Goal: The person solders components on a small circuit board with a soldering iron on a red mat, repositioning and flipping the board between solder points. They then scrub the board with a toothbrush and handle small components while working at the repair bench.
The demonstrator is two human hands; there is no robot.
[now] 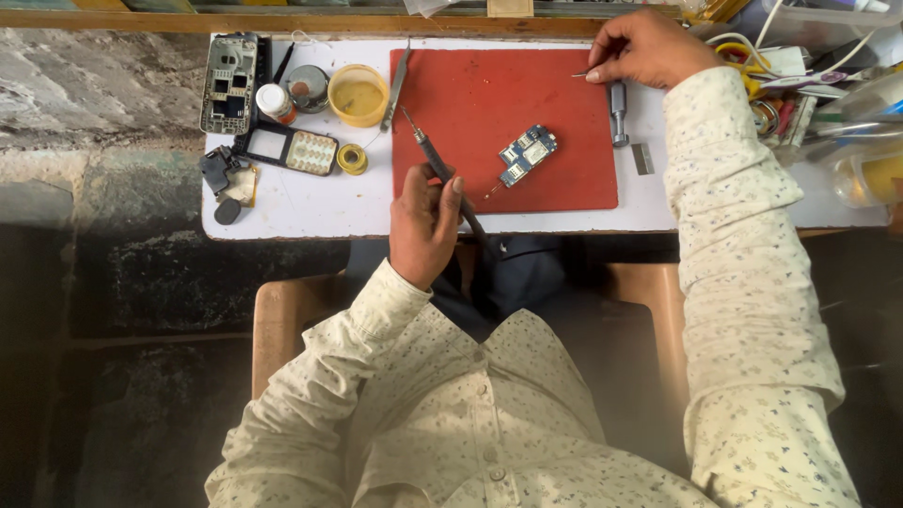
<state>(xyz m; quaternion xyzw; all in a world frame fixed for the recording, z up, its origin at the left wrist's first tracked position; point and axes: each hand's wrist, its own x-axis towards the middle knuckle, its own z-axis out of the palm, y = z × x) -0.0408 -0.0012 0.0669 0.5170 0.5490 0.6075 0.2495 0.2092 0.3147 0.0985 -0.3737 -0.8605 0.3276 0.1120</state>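
Gripping the soldering iron (440, 174) in our left hand (425, 226), our right hand (647, 49) pinches a thin wire (581, 73) at one o'clock from the circuit board (527, 155).

Single head view: you look almost straight down from above your own chest, with the far edge of the bench (282, 212) at the top of the frame. The camera sits close enough that your shirt and both sleeves fill the lower half. The red mat (489, 113) lies just above centre, and the stone floor shows at left, beyond the bench edge.
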